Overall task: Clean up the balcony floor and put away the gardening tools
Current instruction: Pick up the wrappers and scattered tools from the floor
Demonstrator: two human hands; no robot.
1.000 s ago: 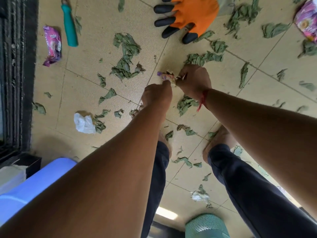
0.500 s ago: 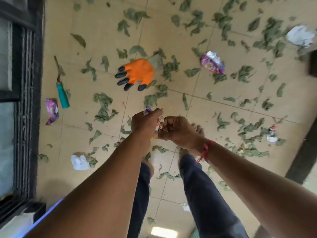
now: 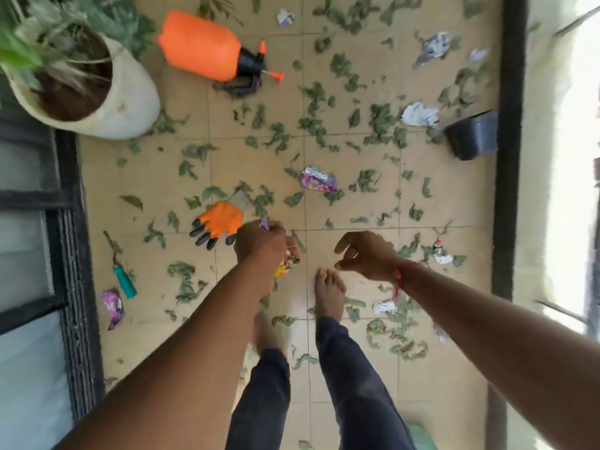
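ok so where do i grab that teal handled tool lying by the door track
Grip the teal handle, the thick end nearest you; the thin dark working end points away. It lies flat on the tiles, so come down from above, on its right side, since the door track runs close along its left. Your right hand looks free.

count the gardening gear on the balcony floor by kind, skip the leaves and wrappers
sprayer: 1
glove: 1
teal-handled tool: 1
pots: 2 (white pot, black pot)
total: 5
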